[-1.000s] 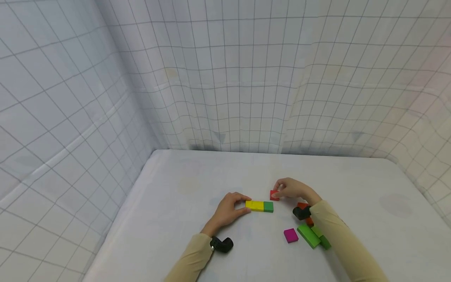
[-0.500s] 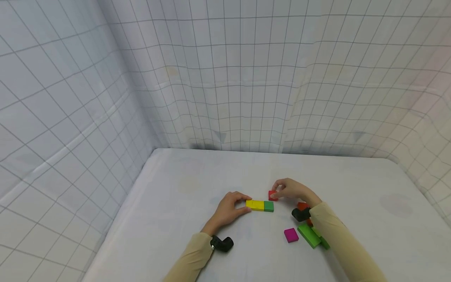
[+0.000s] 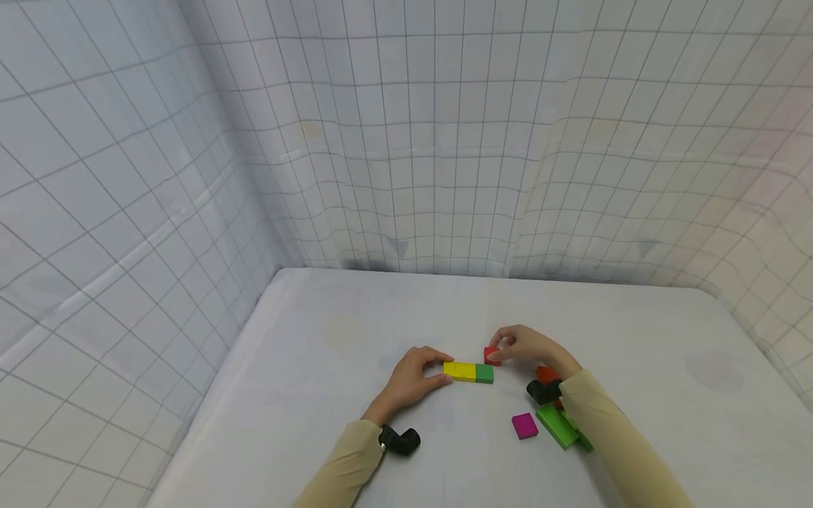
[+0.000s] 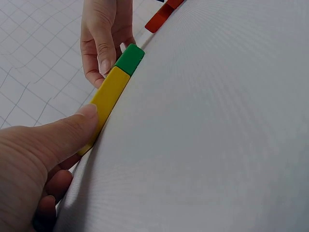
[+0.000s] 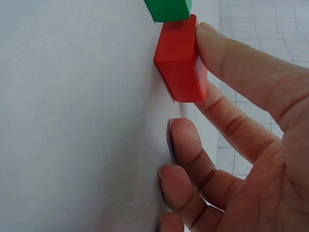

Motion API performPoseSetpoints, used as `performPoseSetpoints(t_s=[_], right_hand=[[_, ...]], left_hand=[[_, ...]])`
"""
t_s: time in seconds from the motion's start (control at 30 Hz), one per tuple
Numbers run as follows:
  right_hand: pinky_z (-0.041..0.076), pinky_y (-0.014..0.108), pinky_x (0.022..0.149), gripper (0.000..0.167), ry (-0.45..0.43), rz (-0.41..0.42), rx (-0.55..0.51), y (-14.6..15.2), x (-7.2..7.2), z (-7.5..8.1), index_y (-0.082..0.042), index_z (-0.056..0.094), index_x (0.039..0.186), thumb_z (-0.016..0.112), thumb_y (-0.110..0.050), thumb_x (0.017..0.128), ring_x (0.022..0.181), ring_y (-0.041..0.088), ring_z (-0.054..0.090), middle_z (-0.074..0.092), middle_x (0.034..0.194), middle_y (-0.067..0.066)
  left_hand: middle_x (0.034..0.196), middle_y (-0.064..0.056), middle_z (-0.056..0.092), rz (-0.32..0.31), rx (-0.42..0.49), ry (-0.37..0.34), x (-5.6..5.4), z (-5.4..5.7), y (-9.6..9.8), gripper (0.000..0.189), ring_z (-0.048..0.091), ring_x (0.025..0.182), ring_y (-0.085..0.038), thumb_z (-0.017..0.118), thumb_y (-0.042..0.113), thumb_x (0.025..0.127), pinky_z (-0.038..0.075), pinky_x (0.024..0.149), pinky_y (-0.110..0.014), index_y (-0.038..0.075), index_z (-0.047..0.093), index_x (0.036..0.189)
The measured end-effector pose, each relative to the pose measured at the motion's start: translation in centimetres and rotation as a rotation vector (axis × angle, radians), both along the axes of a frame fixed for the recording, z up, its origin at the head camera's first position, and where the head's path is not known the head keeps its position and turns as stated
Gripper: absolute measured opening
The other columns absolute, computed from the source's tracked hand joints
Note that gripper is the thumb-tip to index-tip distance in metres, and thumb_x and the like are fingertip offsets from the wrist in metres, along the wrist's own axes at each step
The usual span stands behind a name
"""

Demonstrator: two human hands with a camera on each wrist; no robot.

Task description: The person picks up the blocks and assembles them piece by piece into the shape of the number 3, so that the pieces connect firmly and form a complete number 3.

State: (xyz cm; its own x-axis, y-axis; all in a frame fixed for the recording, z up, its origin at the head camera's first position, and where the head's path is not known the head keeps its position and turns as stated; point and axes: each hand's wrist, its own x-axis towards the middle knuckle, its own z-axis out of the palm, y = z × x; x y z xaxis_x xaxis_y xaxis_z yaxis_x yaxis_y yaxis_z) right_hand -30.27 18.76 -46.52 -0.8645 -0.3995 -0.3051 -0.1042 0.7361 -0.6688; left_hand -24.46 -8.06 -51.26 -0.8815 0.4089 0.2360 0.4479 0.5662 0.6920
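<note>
My left hand (image 3: 409, 377) grips the left end of a long yellow block (image 3: 460, 371), thumb on the near side and a finger on the far side. Against the yellow block's right end lies a small green block (image 3: 485, 373), in line with it. My right hand (image 3: 532, 344) pinches a small red block (image 3: 488, 351) between thumb and finger, just behind the green block. In the right wrist view the red block (image 5: 178, 53) is close to the green block (image 5: 169, 8); whether they touch I cannot tell. In the left wrist view the right hand's fingers hide the red block.
A magenta square block (image 3: 524, 425) lies nearer me on the white table (image 3: 356, 317). Beside it are light green blocks (image 3: 556, 426), partly under the right sleeve. Orange-red blocks (image 3: 547, 375) sit below the right wrist, partly hidden. A grid-patterned curtain (image 3: 406, 141) stands behind.
My right hand has shifted the red block slightly left and then a little nearer me, closer to the green block. My left hand has stayed in place on the yellow block.
</note>
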Motion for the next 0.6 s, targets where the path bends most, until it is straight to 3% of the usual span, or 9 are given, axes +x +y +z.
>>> performPoseSetpoints(t_s=[0.6], right_hand=[[0.037, 0.031, 0.061, 0.026, 0.013, 0.026, -0.038, 0.12, 0.22, -0.11, -0.014, 0.067, 0.097, 0.076, -0.032, 0.081, 0.074, 0.020, 0.048, 0.055, 0.075, 0.004]], left_hand=[[0.104, 0.009, 0.064, 0.000, 0.003, 0.009, 0.11, 0.15, 0.06, 0.031, 0.048, 0.086, -0.011, 0.074, 0.030, 0.084, 0.039, 0.077, -0.027, 0.018, 0.070, 0.112]])
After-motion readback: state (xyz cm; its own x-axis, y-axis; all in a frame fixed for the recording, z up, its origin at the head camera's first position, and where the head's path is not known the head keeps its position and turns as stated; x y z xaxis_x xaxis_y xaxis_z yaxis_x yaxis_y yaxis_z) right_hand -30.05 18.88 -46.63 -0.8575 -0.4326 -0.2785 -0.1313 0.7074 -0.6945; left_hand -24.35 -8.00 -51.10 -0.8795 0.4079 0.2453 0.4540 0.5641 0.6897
